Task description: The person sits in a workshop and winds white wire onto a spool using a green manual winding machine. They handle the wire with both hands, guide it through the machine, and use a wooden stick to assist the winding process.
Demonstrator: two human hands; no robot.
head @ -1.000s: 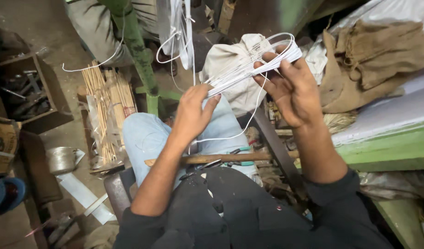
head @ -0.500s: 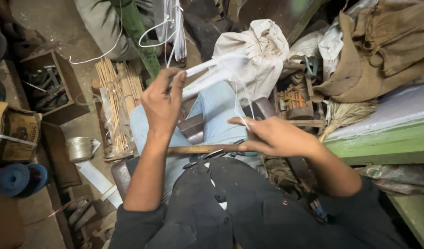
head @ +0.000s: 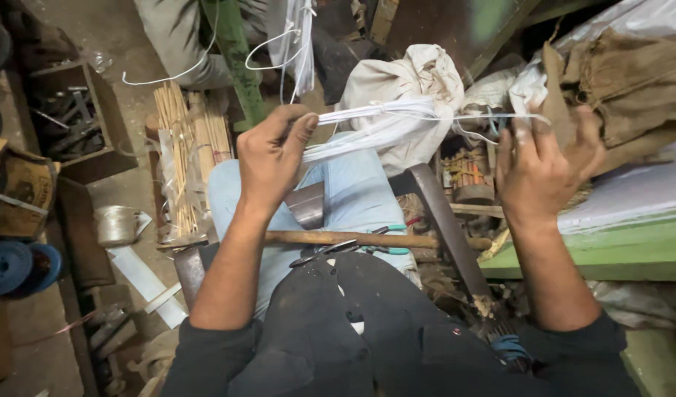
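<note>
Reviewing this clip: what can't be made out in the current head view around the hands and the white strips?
- Right hand: motion-blurred; whether its fingers grip the white strips is unclear.
- Strip count: too thin and overlapping in the left hand to count.
- Scissors on the lap: blades partly hidden under the wooden stick.
- Box of tools: contents dark, too small.

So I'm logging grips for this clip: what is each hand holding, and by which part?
The left hand pinches one end of a bundle of white strips. The right hand holds thin strands at the other end, fingers spread.
</note>
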